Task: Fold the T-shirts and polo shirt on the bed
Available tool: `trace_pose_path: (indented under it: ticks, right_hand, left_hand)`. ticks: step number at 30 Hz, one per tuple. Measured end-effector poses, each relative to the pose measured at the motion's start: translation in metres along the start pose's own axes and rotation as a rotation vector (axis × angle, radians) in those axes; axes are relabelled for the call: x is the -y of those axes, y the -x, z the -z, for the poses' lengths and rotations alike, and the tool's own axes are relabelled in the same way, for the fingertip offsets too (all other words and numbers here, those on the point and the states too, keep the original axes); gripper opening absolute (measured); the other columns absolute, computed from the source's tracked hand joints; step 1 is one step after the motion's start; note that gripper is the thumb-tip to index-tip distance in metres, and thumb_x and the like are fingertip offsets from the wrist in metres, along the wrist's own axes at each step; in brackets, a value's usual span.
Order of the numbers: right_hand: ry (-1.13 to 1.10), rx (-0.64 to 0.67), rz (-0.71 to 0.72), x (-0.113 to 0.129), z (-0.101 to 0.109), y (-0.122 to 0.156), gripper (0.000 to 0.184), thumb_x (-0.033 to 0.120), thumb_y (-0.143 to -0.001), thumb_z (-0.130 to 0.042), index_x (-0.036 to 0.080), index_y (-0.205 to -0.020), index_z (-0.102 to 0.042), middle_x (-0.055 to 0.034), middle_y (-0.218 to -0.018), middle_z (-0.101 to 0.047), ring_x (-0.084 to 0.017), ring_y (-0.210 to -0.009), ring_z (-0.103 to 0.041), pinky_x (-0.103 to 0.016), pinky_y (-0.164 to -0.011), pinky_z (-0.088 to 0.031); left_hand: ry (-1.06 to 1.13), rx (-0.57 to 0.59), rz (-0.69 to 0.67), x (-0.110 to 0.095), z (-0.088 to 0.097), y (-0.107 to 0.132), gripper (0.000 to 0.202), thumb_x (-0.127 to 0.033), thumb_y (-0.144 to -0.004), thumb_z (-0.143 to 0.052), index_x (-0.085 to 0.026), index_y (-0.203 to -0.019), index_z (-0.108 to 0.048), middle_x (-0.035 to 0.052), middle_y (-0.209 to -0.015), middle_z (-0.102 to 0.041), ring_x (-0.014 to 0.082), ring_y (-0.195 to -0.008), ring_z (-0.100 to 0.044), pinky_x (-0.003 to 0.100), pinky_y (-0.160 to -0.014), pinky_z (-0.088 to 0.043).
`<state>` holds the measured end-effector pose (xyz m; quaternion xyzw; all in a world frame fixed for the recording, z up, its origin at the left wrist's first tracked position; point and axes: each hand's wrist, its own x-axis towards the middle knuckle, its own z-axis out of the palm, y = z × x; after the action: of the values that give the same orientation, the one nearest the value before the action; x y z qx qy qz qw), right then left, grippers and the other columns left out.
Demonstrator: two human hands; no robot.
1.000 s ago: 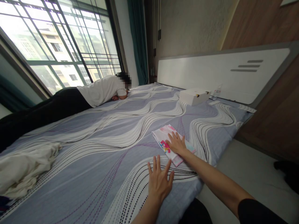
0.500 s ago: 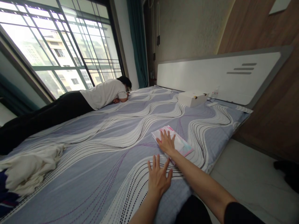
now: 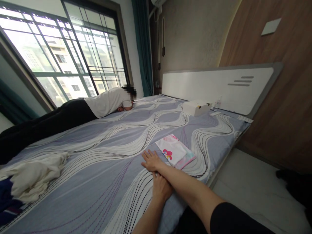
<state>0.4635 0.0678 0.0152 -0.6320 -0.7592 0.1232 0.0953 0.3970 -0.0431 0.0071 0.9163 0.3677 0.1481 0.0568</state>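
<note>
My right hand [image 3: 151, 161] lies palm down on the bedsheet with its fingers spread, just left of a folded cloth. Holding nothing, my left hand [image 3: 161, 188] rests flat on the sheet below it; the right wrist crosses over and hides most of its fingers. The folded cloth [image 3: 179, 156] is white with pink edges, pale blue areas and a pink cartoon print, and it lies flat. My right forearm passes along its lower edge.
A patterned grey-blue bed [image 3: 102, 175] fills the view. A person [image 3: 107, 102] lies face down on its far side. At left are a crumpled cream cloth [image 3: 36, 177] and a dark blue cloth [image 3: 8, 201]. A white box [image 3: 195, 108] stands near the headboard [image 3: 207, 86].
My right hand has slid left off the folded cloth onto the sheet, uncovering the cartoon print. It now crosses over my left hand. The view has shifted slightly.
</note>
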Motion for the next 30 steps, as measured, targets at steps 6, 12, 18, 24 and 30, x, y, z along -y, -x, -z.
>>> trace_pose_path:
  ticks: [6,12,18,24,30]
  right_hand:
    - [0.005,-0.002,-0.101,0.022,0.001,0.03,0.068,0.053,-0.1,-0.024,0.018,-0.159,-0.022,-0.0064,-0.167,-0.013,-0.027,-0.153,-0.004,-0.052,-0.121,-0.001]
    - [0.136,-0.147,-0.189,0.062,-0.022,0.065,0.06,0.041,-0.1,-0.029,0.018,-0.156,-0.031,-0.0083,-0.165,-0.021,-0.028,-0.151,-0.014,-0.05,-0.121,-0.006]
    - [0.181,-0.135,-0.117,0.129,-0.059,0.096,0.064,0.045,-0.098,-0.034,0.017,-0.156,-0.032,-0.0124,-0.165,-0.018,-0.034,-0.152,-0.011,-0.057,-0.119,-0.004]
    - [0.061,-0.039,0.192,0.227,-0.082,0.12,0.065,0.051,-0.097,-0.038,0.025,-0.157,-0.031,-0.0078,-0.166,-0.014,-0.033,-0.152,-0.007,-0.057,-0.12,-0.004]
    - [0.0,-0.025,0.277,0.275,-0.089,0.103,0.059,0.034,-0.098,-0.033,0.023,-0.156,-0.031,-0.0022,-0.164,-0.024,-0.028,-0.152,-0.016,-0.054,-0.122,-0.007]
  left_hand:
    - [0.072,-0.023,-0.101,0.009,0.018,0.057,0.047,-0.029,-0.094,-0.046,-0.03,-0.14,-0.056,0.0034,-0.146,-0.056,0.0265,-0.14,-0.042,0.052,-0.12,-0.027]
    - [-0.098,0.039,0.12,0.101,0.073,0.199,0.052,-0.035,-0.097,-0.043,-0.039,-0.149,-0.041,0.0,-0.16,-0.034,0.026,-0.147,-0.032,0.053,-0.116,-0.034]
    - [-0.275,-0.032,0.588,0.173,0.116,0.306,0.055,-0.044,-0.097,-0.042,-0.037,-0.15,-0.037,0.0025,-0.161,-0.032,0.0269,-0.147,-0.032,0.054,-0.117,-0.031]
    - [-0.266,-0.089,0.69,0.17,0.108,0.294,0.058,-0.042,-0.094,-0.046,-0.03,-0.151,-0.04,0.0115,-0.162,-0.029,0.0367,-0.149,-0.023,0.065,-0.117,-0.019]
    - [-0.244,-0.14,0.593,0.183,0.097,0.272,0.053,-0.029,-0.097,-0.037,-0.024,-0.149,-0.045,0.0109,-0.159,-0.037,0.0318,-0.148,-0.028,0.06,-0.117,-0.024]
